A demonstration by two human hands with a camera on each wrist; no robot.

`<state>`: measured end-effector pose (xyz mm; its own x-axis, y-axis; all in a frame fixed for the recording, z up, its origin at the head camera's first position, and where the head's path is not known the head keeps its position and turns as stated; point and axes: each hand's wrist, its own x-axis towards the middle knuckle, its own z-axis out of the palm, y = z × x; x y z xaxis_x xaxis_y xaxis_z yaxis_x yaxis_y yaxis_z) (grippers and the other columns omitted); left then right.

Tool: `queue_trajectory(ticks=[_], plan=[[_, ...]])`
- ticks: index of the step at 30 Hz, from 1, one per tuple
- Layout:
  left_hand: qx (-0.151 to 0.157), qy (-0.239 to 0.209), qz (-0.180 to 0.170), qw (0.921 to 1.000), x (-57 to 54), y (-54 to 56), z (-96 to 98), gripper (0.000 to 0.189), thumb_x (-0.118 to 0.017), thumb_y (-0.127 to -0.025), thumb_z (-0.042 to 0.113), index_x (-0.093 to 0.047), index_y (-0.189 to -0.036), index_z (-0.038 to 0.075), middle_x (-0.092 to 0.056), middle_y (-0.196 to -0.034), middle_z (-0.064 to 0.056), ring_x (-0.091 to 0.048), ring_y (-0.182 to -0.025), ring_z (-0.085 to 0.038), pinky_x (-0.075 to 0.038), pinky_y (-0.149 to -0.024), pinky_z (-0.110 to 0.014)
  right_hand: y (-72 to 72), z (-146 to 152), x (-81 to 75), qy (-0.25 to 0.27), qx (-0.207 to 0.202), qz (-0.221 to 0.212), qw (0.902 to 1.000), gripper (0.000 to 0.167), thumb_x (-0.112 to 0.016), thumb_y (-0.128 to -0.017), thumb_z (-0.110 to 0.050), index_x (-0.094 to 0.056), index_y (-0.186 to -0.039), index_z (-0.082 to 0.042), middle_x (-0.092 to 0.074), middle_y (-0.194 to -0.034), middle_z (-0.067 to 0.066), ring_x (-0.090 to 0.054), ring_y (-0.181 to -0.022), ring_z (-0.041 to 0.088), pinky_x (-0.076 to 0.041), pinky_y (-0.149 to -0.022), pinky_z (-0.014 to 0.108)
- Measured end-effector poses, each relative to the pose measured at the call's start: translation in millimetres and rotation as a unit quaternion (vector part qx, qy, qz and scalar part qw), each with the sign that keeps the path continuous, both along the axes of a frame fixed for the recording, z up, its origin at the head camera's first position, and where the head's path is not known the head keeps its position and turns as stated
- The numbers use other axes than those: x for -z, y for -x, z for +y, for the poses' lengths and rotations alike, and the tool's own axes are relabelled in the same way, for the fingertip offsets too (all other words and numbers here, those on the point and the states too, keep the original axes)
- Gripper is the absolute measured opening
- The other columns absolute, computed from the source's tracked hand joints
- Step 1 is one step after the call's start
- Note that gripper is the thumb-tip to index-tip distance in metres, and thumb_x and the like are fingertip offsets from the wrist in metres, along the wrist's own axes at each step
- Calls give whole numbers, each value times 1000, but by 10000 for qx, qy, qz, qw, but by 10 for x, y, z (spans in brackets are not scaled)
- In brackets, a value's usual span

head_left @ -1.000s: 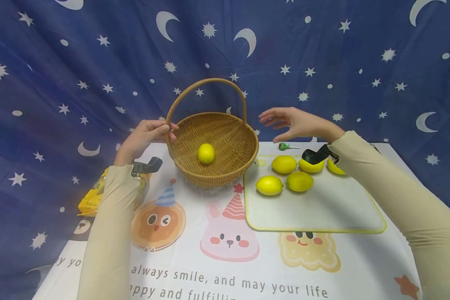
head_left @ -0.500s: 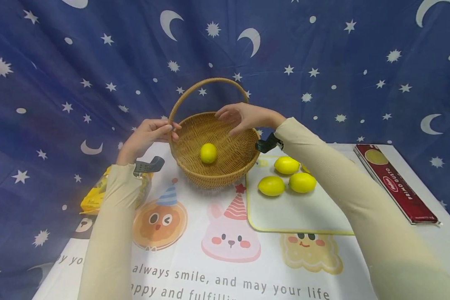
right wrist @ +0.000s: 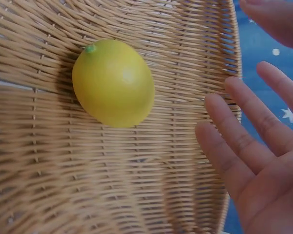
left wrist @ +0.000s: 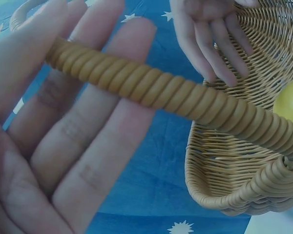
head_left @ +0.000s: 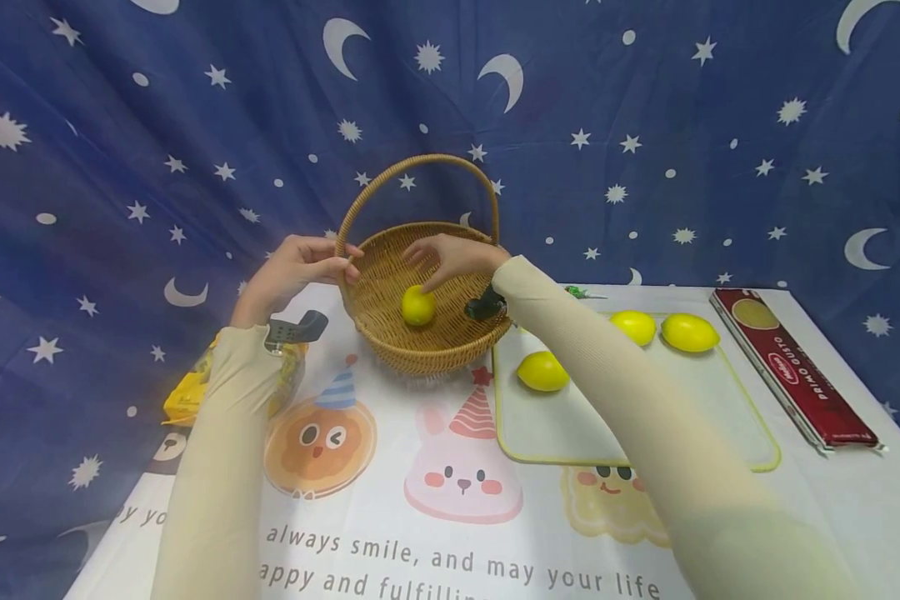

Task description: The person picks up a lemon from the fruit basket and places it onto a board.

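Observation:
A wicker basket [head_left: 420, 360] stands toward the back of the table, its mouth tipped toward me. Inside it lies one yellow lemon [head_left: 418, 308], with a green stem end visible in the right wrist view. My left hand [head_left: 294, 271] holds the left side of the basket's handle [left wrist: 185, 100] between thumb and fingers. Over the basket's interior is my right hand [head_left: 456, 255], fingers spread and nothing in them. Its thumb overlaps the top of the lemon in the head view, while the right wrist view shows the fingers apart from the lemon [right wrist: 115, 85].
To the right, a white board [head_left: 690, 429] with a yellow edge bears more lemons [head_left: 690, 332], partly covered by my right sleeve. A red pasta box [head_left: 795, 367] lies at far right. A yellow packet [head_left: 187, 396] sits behind my left forearm. A blue curtain hangs behind.
My right hand has moved left from above the board into the basket's mouth, over the lemon. My left hand keeps its hold on the handle, and the basket stays in place.

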<state>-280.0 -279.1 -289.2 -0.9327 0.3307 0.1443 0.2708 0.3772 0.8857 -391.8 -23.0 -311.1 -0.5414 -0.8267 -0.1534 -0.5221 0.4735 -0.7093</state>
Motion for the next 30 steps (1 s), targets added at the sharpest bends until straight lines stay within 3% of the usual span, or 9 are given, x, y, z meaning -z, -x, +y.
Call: queue_trajectory(ticks=[8, 18, 24, 30], plan=[[179, -43, -130, 9997, 9, 4, -20, 35, -63, -89, 9, -58, -122, -3, -73, -89, 10, -69, -88, -5, -54, -79, -21, 60, -131, 190, -158, 198, -273, 9993, 64, -72, -81, -10, -43, -138, -6, -45, -143, 15, -42, -131, 32, -40, -106, 42], [19, -4, -103, 9999, 36, 15, 14, 34, -62, -90, 9, -59, -122, -3, -73, -88, 11, -68, -88, -4, -54, -80, -20, 77, -176, 311, -756, 3, 318, 9966, 60, -70, -82, -8, -48, -137, -9, -44, -145, 7, -35, -137, 26, -32, -113, 40], [18, 8, -19, 10000, 23, 14, 39, 37, -62, -90, 10, -57, -122, -7, -73, -87, 10, -68, -87, -4, -54, -80, -20, 76, -162, 349, -1013, -38, 263, 9945, 56, -71, -81, -9, -53, -133, -12, -39, -149, 6, -34, -138, 25, -31, -114, 39], [-24, 35, -40, 10000, 23, 12, 39, 39, -62, -90, 11, -56, -123, -9, -73, -87, 9, -68, -87, -5, -54, -81, -20, 91, -152, 382, -1057, 109, 257, 9940, 48, -69, -80, -1, -60, -126, -11, -46, -144, 7, -37, -136, 25, -33, -112, 39]])
